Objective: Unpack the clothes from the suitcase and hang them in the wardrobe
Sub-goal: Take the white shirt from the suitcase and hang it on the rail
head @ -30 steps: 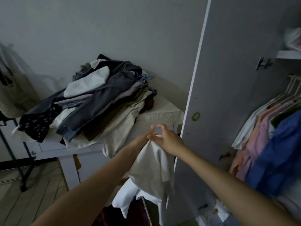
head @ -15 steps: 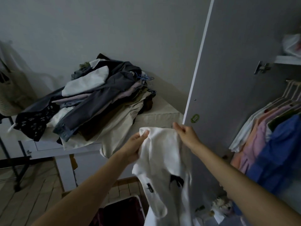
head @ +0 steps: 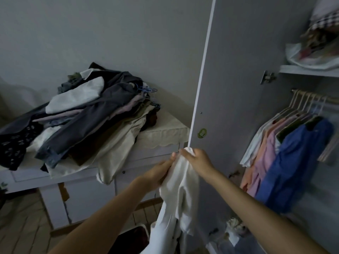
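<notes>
Head view is showing both hands bunching the top of a white garment (head: 180, 182) in front of the open wardrobe door (head: 236, 88). The left hand (head: 159, 171) is wrapping its grip around the gathered cloth from the side, and the right hand (head: 197, 160) is pinching the upper edge from above, so the rest is hanging straight down, probably to find the collar or shoulders for a hanger. A pile of clothes (head: 82, 114) is lying on the table (head: 165, 132) to the left, some blue hangers (head: 146, 89) sticking out of it. Inside the wardrobe, shirts including a blue one (head: 295, 162) are hanging on the rail (head: 311, 95), where this garment likely belongs next.
</notes>
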